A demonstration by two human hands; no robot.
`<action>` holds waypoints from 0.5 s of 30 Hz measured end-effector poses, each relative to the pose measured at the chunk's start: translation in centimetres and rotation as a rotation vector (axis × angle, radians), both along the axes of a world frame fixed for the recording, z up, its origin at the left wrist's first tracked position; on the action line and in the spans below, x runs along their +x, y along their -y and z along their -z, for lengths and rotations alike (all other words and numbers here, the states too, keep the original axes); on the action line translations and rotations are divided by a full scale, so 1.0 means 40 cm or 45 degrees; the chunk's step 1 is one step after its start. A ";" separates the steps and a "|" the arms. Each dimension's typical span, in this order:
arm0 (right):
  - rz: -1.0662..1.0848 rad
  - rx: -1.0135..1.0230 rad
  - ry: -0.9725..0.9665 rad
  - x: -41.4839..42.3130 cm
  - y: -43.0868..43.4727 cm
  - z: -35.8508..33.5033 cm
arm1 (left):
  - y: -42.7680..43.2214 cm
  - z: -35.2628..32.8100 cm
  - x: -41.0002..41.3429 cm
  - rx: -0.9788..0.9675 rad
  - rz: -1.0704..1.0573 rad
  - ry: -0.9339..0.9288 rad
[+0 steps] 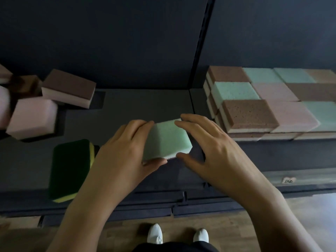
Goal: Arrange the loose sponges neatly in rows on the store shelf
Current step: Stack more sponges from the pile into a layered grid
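A mint-green sponge is held over the middle of the dark shelf. My left hand grips its left end, thumb under the near edge and fingers over the far edge. My right hand curls round its right end, with fingertips at the far corner and thumb at the near corner. Brown, green and pink sponges lie in neat stacked rows on the right. Loose sponges sit at the left: a pink one, a brown-topped one and a dark green and yellow one.
A vertical divider splits the dark back panel. The shelf's front rail carries a small price label. Lower shelf edges jut out below. A wooden floor and my white shoes are at the bottom.
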State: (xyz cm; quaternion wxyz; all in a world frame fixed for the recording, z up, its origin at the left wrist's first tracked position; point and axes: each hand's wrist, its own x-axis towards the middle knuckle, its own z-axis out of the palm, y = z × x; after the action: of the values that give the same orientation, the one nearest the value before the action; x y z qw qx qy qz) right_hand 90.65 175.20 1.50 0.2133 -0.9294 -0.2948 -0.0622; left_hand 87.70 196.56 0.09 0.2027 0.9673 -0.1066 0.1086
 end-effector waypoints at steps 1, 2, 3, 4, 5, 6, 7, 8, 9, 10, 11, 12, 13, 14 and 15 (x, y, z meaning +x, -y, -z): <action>-0.006 -0.014 0.002 -0.005 0.009 -0.001 | 0.010 -0.005 -0.008 -0.006 0.020 0.021; -0.012 -0.029 0.000 -0.010 0.020 -0.003 | 0.022 -0.010 -0.016 -0.008 0.035 0.039; -0.016 -0.041 -0.002 -0.016 0.033 -0.003 | 0.035 -0.013 -0.023 -0.005 0.045 0.052; -0.017 -0.050 0.000 -0.022 0.048 -0.004 | 0.050 -0.017 -0.031 -0.001 0.054 0.059; -0.018 -0.054 0.004 -0.027 0.064 -0.003 | 0.068 -0.020 -0.038 -0.001 0.063 0.063; -0.020 -0.057 0.007 -0.032 0.082 -0.003 | 0.087 -0.023 -0.044 -0.002 0.075 0.065; -0.021 -0.059 0.007 -0.037 0.101 -0.002 | 0.110 -0.026 -0.050 0.000 0.086 0.069; -0.021 -0.056 0.007 -0.042 0.123 -0.002 | 0.134 -0.029 -0.055 0.007 0.096 0.074; -0.017 -0.047 0.003 -0.047 0.148 -0.001 | 0.160 -0.033 -0.059 0.014 0.107 0.080; -0.012 -0.032 -0.006 -0.053 0.177 0.000 | 0.190 -0.036 -0.061 0.022 0.119 0.086; -0.007 -0.014 -0.013 -0.060 0.209 0.000 | 0.221 -0.039 -0.063 0.028 0.133 0.093; -0.004 0.003 -0.015 -0.066 0.243 0.000 | 0.254 -0.041 -0.063 0.032 0.148 0.099; 0.001 0.017 -0.013 -0.073 0.280 0.000 | 0.289 -0.042 -0.064 0.033 0.164 0.105; 0.009 0.026 -0.011 -0.080 0.319 -0.002 | 0.327 -0.043 -0.064 0.031 0.182 0.110; 0.022 0.035 -0.009 -0.087 0.358 -0.003 | 0.366 -0.044 -0.065 0.028 0.199 0.114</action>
State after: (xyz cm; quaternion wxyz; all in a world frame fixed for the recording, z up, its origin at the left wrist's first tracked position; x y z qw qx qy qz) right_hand 87.16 160.87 1.62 0.2265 -0.9291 -0.2850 -0.0647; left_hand 85.09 181.93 1.84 0.1951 0.9524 -0.1921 0.1343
